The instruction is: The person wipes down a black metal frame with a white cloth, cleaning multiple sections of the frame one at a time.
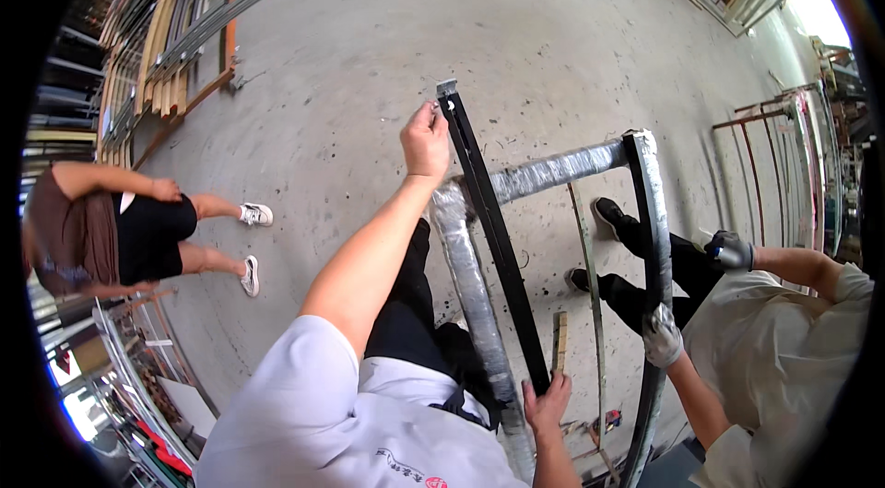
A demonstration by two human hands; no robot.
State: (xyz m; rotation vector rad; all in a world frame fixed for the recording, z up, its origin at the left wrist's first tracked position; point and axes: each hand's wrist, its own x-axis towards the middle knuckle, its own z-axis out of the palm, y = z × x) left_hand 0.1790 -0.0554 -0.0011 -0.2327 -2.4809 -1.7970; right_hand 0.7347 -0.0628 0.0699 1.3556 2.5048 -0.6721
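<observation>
Spreading under everything, the grey concrete floor (323, 27) runs back to stacked long bars (184, 64) at the upper left. A frame wrapped in silvery film (558, 167) stands before the wearer, and a co-worker (784, 341) at its right side rests a gloved hand (661, 341) on it. Another person (152, 235) in black shorts stands well apart at the left. The long black bar (495, 235) slants between the wearer's hands, crossing over the frame's far left corner. The right hand (548, 405) is clamped on its near end. The left hand (426, 147) has its fingers curled together at the far end's left edge; I cannot tell whether it grips. A short yellowish strip (560, 336) shows just beyond the right hand. Smallest, a metal piece (446, 86) caps the bar's far tip.
</observation>
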